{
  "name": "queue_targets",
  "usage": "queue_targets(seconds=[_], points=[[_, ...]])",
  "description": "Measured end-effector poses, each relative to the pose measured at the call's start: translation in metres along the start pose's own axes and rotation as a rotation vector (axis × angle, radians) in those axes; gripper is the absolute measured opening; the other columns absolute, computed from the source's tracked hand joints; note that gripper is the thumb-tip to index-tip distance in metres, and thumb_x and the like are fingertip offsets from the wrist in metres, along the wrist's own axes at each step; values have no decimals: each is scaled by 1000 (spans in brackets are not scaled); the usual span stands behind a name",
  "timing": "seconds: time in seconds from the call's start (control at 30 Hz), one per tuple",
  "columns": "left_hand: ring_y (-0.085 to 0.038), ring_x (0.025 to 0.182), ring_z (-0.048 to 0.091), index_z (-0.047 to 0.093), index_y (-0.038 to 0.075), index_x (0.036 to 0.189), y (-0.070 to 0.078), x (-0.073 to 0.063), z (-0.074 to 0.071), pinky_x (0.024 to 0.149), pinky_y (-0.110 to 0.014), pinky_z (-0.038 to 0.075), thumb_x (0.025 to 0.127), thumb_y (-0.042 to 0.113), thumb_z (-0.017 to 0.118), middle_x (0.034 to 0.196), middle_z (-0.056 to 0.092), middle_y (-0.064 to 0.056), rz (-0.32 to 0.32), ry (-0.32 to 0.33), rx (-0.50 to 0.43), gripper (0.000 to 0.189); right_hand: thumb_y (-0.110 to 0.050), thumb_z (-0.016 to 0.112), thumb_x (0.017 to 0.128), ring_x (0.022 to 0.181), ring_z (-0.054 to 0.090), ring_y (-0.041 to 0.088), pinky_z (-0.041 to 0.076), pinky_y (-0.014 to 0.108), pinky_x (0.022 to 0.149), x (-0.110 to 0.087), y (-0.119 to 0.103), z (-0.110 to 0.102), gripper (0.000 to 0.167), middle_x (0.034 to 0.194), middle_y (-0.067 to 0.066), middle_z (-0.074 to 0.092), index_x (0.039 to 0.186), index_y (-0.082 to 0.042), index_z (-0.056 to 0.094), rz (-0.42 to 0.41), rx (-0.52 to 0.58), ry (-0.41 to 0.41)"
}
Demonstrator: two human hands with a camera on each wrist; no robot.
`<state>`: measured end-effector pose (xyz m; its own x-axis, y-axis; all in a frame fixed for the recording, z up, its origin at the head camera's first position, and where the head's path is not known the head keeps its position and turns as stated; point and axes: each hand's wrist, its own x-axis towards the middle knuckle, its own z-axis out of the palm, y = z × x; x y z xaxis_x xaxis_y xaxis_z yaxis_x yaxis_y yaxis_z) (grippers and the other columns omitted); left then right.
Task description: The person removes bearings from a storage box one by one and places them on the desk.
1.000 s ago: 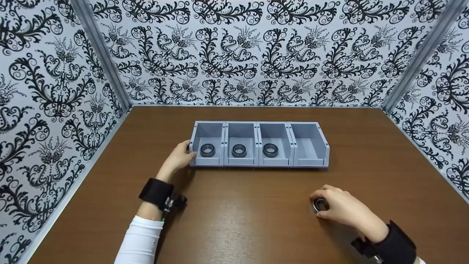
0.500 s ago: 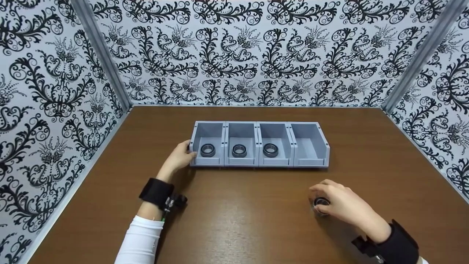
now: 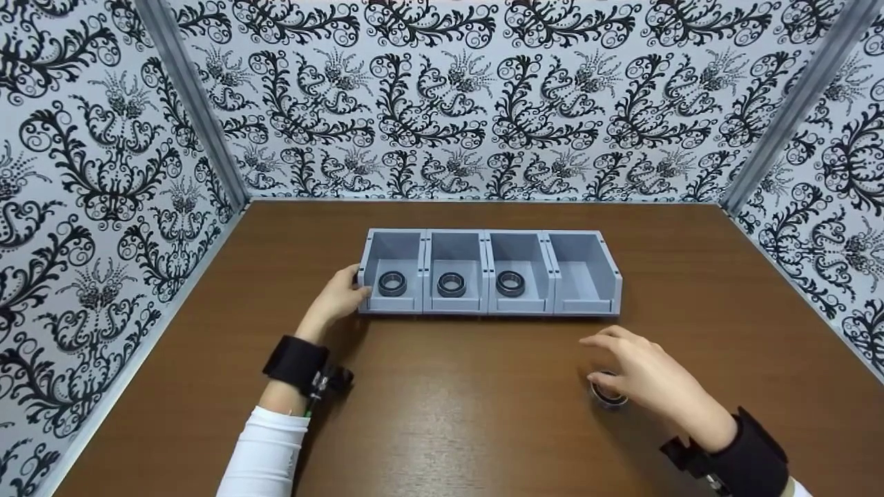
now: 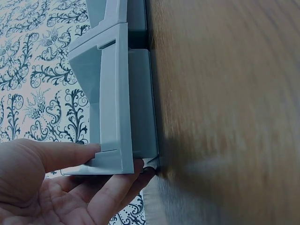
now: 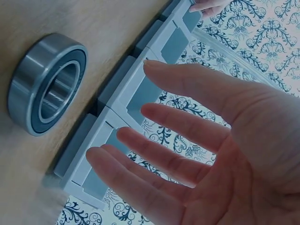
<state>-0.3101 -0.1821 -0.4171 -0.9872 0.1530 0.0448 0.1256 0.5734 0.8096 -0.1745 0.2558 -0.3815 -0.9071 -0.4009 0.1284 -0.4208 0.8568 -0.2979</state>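
A row of joined grey bins (image 3: 452,304) stands on the brown table. My left hand (image 3: 337,297) grips the outer wall of the leftmost bin; in the left wrist view its thumb lies on the front corner and the fingers curl beneath. One ball bearing (image 3: 392,293) lies in that bin, a second bearing (image 3: 452,293) and a third bearing (image 3: 511,293) in the two beside it. At the right, another bearing (image 5: 28,89) rests on the table. Over it, partly covering it in the head view, hovers my right hand (image 3: 642,369), fingers spread and apart from the bearing.
Patterned black-and-white panels (image 3: 442,103) wall in the table at the back and both sides, with grey metal posts (image 3: 197,103) at the corners. The brown tabletop (image 3: 442,386) stretches in front of the bins.
My right hand has let go of the bearing on the table; its fingers have spread and lifted away from it. The left hand has stayed on the bin.
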Motion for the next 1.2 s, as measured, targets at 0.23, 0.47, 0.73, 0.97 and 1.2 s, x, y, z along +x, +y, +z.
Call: queue_targets(seconds=[0.23, 0.47, 0.73, 0.97, 1.2], points=[[-33, 117, 59, 46, -15, 138, -2, 0, 0, 100, -43, 49, 93, -5, 48, 132, 58, -32, -12, 4, 4, 46, -15, 81, 81, 105, 67, 34, 54, 51, 84, 7, -3, -1, 42, 117, 14, 67, 120, -5, 69, -33, -12, 55], [-32, 114, 60, 45, -15, 138, -1, -1, 0, 97, -41, 51, 94, -3, 49, 130, 59, -32, -30, 4, 1, 45, -13, 80, 80, 105, 67, 36, 54, 52, 84, 15, -5, -2, 41, 114, 15, 67, 118, -3, 69, -57, -16, 90], [-32, 114, 60, 45, -15, 139, 0, -1, 0, 97, -40, 50, 94, -4, 49, 131, 59, -32, -27, 2, -18, 46, -14, 79, 82, 107, 65, 38, 53, 54, 85, 22, -9, -6, 41, 116, 16, 67, 120, -4, 68, -63, -5, 99], [-37, 121, 57, 46, -15, 138, -2, 0, -1, 103, -46, 47, 94, -4, 49, 131, 59, -32, 1, 1, -5, 45, -14, 78, 82, 110, 64, 41, 51, 59, 86, 29, -12, -8, 41, 118, 18, 67, 121, -4, 68, -70, -10, 108], [-38, 122, 57, 45, -15, 139, -1, 1, 0, 107, -49, 44, 93, -4, 49, 131, 58, -32, 0, 6, 13, 47, -14, 78, 82, 112, 64, 40, 52, 58, 88, 37, -12, -9, 40, 119, 17, 67, 120, -5, 69, -89, 1, 122]])
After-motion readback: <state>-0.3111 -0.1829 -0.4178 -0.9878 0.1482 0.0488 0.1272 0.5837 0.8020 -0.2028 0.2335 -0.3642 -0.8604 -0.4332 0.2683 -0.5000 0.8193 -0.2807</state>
